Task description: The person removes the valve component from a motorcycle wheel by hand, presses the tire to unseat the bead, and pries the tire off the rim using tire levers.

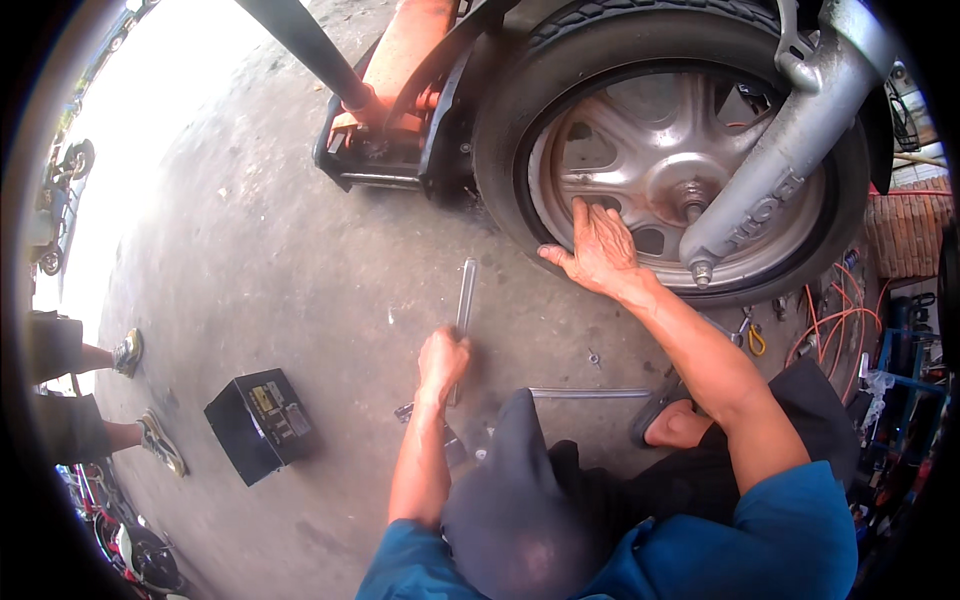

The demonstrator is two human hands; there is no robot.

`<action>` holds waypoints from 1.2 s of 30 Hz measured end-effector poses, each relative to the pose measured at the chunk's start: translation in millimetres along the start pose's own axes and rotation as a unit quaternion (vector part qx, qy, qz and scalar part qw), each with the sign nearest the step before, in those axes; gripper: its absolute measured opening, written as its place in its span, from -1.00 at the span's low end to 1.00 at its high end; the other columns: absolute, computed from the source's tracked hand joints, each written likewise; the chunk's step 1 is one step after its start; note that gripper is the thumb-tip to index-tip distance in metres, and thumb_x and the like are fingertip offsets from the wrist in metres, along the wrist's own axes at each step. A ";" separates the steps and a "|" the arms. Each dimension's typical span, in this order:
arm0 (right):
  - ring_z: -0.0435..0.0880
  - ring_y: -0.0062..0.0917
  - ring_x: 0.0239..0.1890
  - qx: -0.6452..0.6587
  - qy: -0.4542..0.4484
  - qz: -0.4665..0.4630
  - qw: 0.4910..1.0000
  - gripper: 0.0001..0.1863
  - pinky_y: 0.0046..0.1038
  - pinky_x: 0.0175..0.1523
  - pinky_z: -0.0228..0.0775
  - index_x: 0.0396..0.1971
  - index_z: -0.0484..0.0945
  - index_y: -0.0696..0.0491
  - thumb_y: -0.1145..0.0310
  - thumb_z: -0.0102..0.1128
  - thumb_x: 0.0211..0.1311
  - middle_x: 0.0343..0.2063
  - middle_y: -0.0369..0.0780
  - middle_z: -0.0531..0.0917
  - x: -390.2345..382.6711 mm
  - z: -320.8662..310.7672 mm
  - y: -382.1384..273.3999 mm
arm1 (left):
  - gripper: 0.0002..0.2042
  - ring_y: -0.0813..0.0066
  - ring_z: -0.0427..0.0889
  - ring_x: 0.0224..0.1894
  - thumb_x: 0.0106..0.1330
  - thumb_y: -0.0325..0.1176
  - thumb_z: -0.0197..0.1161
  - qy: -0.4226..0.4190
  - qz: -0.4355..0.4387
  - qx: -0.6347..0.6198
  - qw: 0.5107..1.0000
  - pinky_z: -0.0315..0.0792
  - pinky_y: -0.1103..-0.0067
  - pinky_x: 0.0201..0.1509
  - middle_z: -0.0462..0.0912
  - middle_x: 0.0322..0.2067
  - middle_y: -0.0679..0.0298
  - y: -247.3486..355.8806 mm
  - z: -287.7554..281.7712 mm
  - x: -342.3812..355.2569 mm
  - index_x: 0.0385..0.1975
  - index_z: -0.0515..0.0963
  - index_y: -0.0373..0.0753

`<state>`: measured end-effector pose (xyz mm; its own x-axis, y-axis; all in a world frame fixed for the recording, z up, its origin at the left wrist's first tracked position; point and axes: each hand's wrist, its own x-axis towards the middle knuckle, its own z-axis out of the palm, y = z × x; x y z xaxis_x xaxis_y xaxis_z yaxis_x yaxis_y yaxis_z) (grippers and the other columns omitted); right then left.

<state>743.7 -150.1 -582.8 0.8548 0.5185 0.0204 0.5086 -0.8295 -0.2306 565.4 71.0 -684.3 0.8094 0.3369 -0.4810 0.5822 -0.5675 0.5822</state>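
My left hand is closed around a long flat metal tire lever, its far end pointing away from me over the concrete. With fingers stretched out, my right hand lies against the near left part of the wheel rim. The wheel is a grey cast one with a black tire still around it. A silver fork leg slants down across the wheel to the axle. On the ground by my knees lies a second metal lever.
An orange floor jack stands left of the wheel. A black battery-like box sits on the floor at left, near a bystander's shoes. A small bolt, yellow-handled tool and orange hose lie around. Parked motorcycles line the left edge.
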 end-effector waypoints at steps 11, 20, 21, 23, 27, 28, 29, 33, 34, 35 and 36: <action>0.54 -0.02 -0.27 0.030 -0.042 0.022 0.998 -0.53 -0.07 -0.11 0.31 -0.18 0.38 0.28 0.08 0.08 0.32 -0.43 0.07 0.58 2.9 -10.0 0.9 | -0.53 0.35 0.52 0.05 0.47 -0.06 -0.04 -0.091 0.065 -0.661 0.742 0.42 0.47 0.12 0.53 0.07 0.17 149.7 -26.3 130.5 0.15 0.39 -0.33; 0.48 -0.04 0.03 0.035 -0.161 0.101 0.981 -0.57 -0.13 0.13 0.27 -0.06 0.41 0.24 0.13 -0.03 0.37 -0.14 0.06 0.59 -4.1 -25.4 21.8 | -0.60 0.35 0.48 0.09 0.46 -0.14 -0.03 -0.084 0.017 -0.772 0.629 0.37 0.45 0.19 0.52 0.06 0.22 157.2 10.4 79.8 0.12 0.40 -0.30; 0.49 -0.06 -0.07 0.023 -0.117 0.065 0.991 -0.60 -0.13 0.06 0.29 -0.13 0.40 0.24 0.15 0.02 0.34 -0.22 0.03 0.58 -10.4 -19.0 30.3 | -0.61 0.35 0.48 0.10 0.45 -0.16 -0.02 -0.082 0.012 -0.787 0.611 0.36 0.45 0.20 0.51 0.07 0.23 152.5 12.9 65.0 0.12 0.40 -0.30; 0.49 -0.11 -0.15 0.012 -0.119 0.062 0.991 -0.65 -0.17 0.02 0.30 -0.20 0.40 0.23 0.19 0.09 0.30 -0.28 0.00 0.55 -15.6 -16.5 26.7 | -0.61 0.35 0.47 0.11 0.45 -0.17 -0.02 -0.067 -0.022 -0.778 0.624 0.35 0.44 0.21 0.51 0.07 0.22 142.4 14.8 62.6 0.12 0.40 -0.30; 0.48 -0.15 -0.11 0.029 0.005 0.001 1.000 -0.61 -0.21 0.07 0.28 -0.09 0.42 0.22 0.23 0.15 0.23 -0.24 -0.02 0.55 -32.8 4.3 26.2 | -0.58 0.31 0.45 0.13 0.46 -0.12 -0.05 -0.072 0.097 -0.680 0.723 0.32 0.39 0.26 0.50 0.09 0.22 115.6 41.4 73.9 0.15 0.38 -0.28; 0.46 -0.17 -0.05 0.045 0.116 -0.012 0.992 -0.53 -0.18 0.12 0.26 0.01 0.41 0.22 0.24 0.18 0.20 -0.18 -0.03 0.54 -44.7 16.5 22.2 | -0.58 0.30 0.45 0.14 0.46 -0.11 -0.06 -0.086 0.107 -0.673 0.726 0.32 0.38 0.27 0.49 0.09 0.22 111.2 46.6 76.6 0.15 0.38 -0.27; 0.45 -0.19 -0.02 0.048 0.151 -0.002 0.987 -0.49 -0.15 0.15 0.24 0.04 0.40 0.21 0.22 0.21 0.17 -0.16 -0.04 0.54 -62.4 23.6 15.2 | -0.57 0.30 0.45 0.14 0.46 -0.10 -0.06 -0.101 0.117 -0.669 0.727 0.31 0.37 0.27 0.49 0.09 0.23 108.9 50.7 79.1 0.15 0.38 -0.27; 0.44 -0.27 0.00 0.063 0.173 0.034 0.982 -0.43 -0.11 0.14 0.20 0.03 0.43 0.17 0.17 0.32 0.05 -0.16 -0.11 0.54 -120.4 37.0 1.0 | -0.55 0.28 0.41 0.18 0.45 -0.07 -0.05 -0.113 0.095 -0.665 0.732 0.28 0.34 0.30 0.46 0.13 0.23 117.0 66.8 72.8 0.17 0.36 -0.25; 0.44 -0.27 0.00 0.065 0.177 0.034 0.982 -0.43 -0.11 0.14 0.20 0.03 0.43 0.17 0.17 0.32 0.05 -0.16 -0.11 0.54 -119.4 40.0 6.1 | -0.55 0.28 0.40 0.19 0.45 -0.07 -0.05 -0.112 0.098 -0.657 0.739 0.27 0.34 0.30 0.46 0.13 0.23 117.5 71.4 68.9 0.17 0.36 -0.24; 0.44 -0.29 -0.02 0.074 0.124 0.083 0.986 -0.45 -0.15 0.11 0.20 -0.03 0.46 0.15 0.16 0.35 0.01 -0.17 -0.13 0.53 -112.4 38.9 5.1 | -0.55 0.28 0.40 0.19 0.44 -0.07 -0.05 -0.107 0.104 -0.649 0.746 0.27 0.34 0.30 0.46 0.13 0.23 116.0 74.0 67.3 0.17 0.36 -0.24; 0.44 -0.31 -0.04 0.083 0.071 0.129 0.986 -0.47 -0.20 0.08 0.20 -0.08 0.48 0.13 0.16 0.38 -0.04 -0.18 -0.14 0.52 -108.1 37.4 3.6 | -0.54 0.28 0.39 0.19 0.44 -0.06 -0.04 -0.088 0.126 -0.570 0.807 0.26 0.34 0.31 0.45 0.14 0.22 112.6 78.1 68.0 0.18 0.36 -0.24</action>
<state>649.4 -201.4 -622.2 0.9655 0.2498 0.0736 0.2580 -0.8783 -0.4026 680.0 -28.7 -702.6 0.9481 0.1508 -0.2801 0.1734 0.4929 0.8526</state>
